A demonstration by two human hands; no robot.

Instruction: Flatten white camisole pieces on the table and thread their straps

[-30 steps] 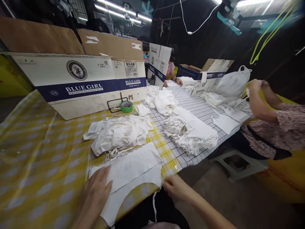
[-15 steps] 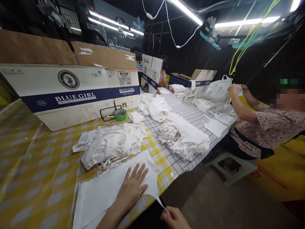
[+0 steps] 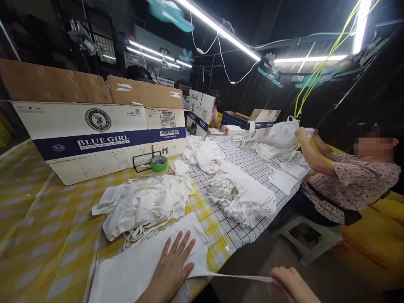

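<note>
A white cloth (image 3: 135, 269) lies flat at the near edge of the table (image 3: 41, 235). The left hand (image 3: 172, 267) presses on it, fingers spread. The right hand (image 3: 288, 284), well off the edge, pinches the cloth's strap (image 3: 233, 276), drawn taut between them. Just behind the cloth sits a loose pile (image 3: 142, 206) of white pieces, then tape (image 3: 159, 163) and a box (image 3: 94, 134). A neater stack (image 3: 243, 195) lies to the right. Farther right, a seated person (image 3: 350, 185) handles a bag (image 3: 284, 134).
</note>
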